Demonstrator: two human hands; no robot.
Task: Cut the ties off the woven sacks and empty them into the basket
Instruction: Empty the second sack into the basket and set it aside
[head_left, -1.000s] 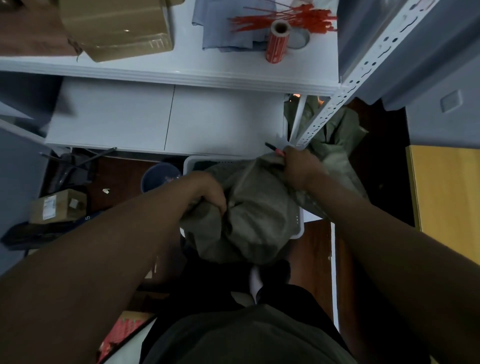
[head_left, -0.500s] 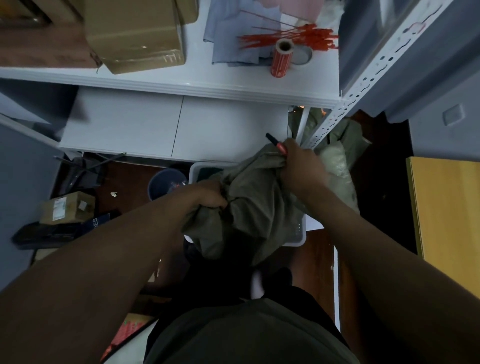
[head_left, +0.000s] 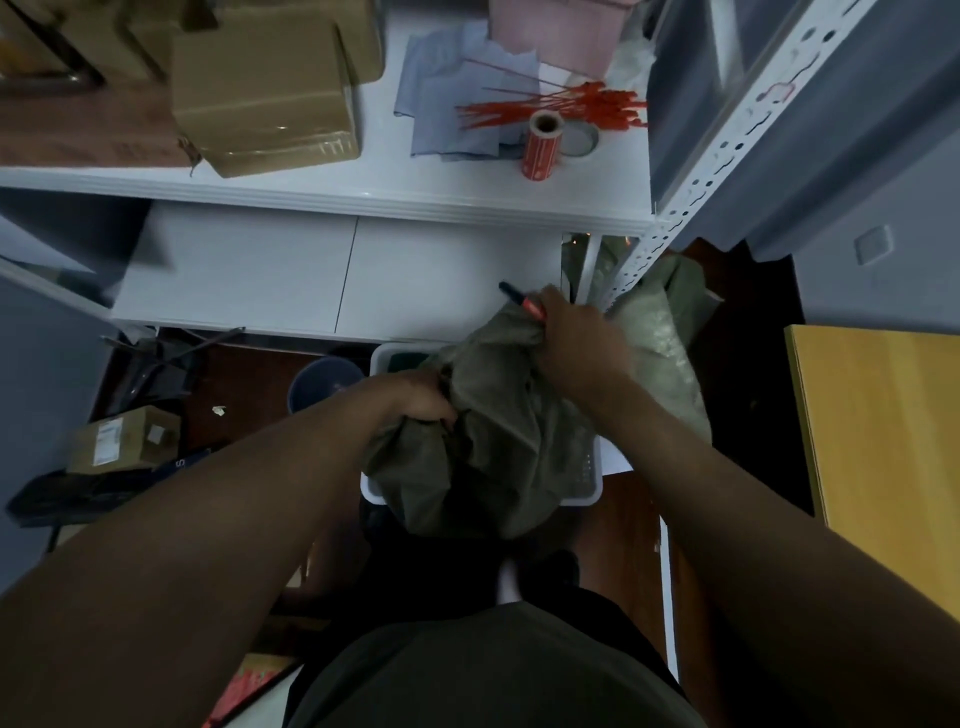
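A grey-green woven sack (head_left: 498, 441) hangs bunched over a white plastic basket (head_left: 589, 496) on the floor. My left hand (head_left: 421, 397) grips a fold of the sack at its left side. My right hand (head_left: 576, 338) grips the sack's upper edge together with a red and black cutter (head_left: 522, 300) that sticks out to the upper left. The sack hides most of the basket; what lies inside it cannot be seen. More woven sacks (head_left: 660, 332) lie behind the shelf post at the right.
A white shelf (head_left: 322, 197) above carries cardboard boxes (head_left: 265, 98), red cable ties (head_left: 550, 106), a red label roll (head_left: 542, 145) and tape. A slotted shelf post (head_left: 691, 171) stands right of my hand. A dark bin (head_left: 322, 382) sits left of the basket; a yellow board (head_left: 883, 447) at right.
Both hands have lifted the sack a little higher over the basket and drawn it together. My right hand with the cutter has risen toward the shelf post.
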